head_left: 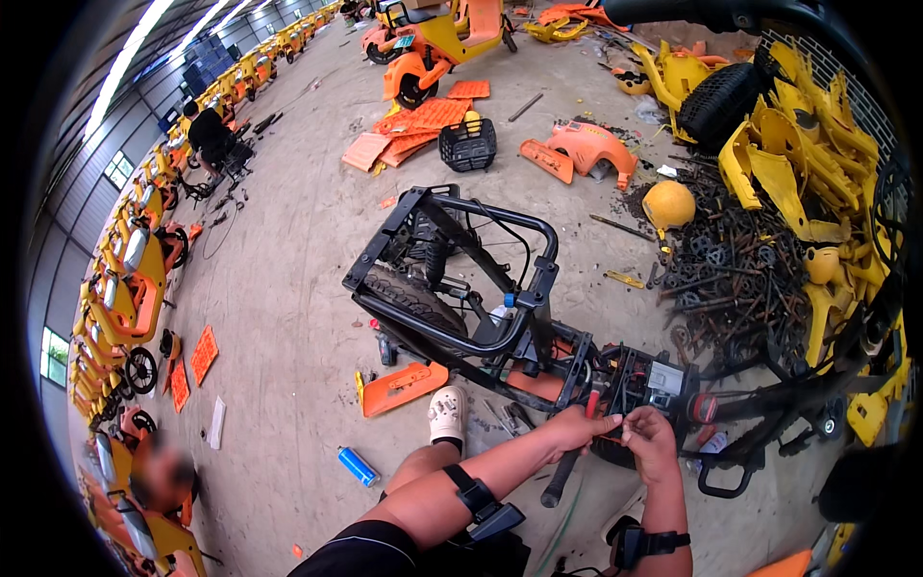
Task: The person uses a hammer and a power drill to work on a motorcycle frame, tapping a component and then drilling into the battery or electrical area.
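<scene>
My left hand (580,430) grips a red-handled tool (595,399) over the electronics bay of a black scooter frame (495,332). Right beside it, my right hand (646,440) pinches a thin wire (617,440), its fingertips near my left thumb. A silver box (663,380) sits among the cables above my hands. A black bar with a grip (556,481) lies below my left hand. The stripped frame rests on the floor with a tyre (404,306) under its upper tubes.
Yellow body panels (779,154) and dark metal parts (731,288) are piled right. Orange panels (404,389), a blue can (358,465) and a black basket (466,144) lie on the floor. Scooters (135,279) line the left; a person (204,135) is among parts there.
</scene>
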A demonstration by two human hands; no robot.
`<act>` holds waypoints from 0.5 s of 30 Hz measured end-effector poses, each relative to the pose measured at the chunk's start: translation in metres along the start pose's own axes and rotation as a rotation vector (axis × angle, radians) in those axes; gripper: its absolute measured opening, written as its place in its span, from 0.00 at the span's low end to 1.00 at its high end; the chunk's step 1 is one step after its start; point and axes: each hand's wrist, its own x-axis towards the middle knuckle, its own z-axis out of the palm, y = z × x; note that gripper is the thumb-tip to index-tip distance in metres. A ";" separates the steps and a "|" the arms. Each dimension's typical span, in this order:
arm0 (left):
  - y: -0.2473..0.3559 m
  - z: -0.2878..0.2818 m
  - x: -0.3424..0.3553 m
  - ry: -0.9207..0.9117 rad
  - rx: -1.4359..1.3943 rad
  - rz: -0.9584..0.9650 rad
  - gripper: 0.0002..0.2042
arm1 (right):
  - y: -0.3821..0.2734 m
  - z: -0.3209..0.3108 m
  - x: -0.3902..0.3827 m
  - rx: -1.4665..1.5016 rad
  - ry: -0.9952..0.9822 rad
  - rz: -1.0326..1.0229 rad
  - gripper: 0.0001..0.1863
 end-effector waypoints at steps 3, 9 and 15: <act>0.003 0.002 0.004 0.050 -0.040 0.026 0.17 | 0.003 -0.010 0.005 0.007 0.065 0.013 0.15; 0.010 0.005 0.008 0.126 -0.032 0.031 0.14 | 0.006 -0.014 0.009 -0.100 0.144 0.039 0.14; -0.007 0.000 0.022 0.131 -0.054 0.017 0.15 | 0.018 -0.005 0.016 -0.401 0.144 0.061 0.16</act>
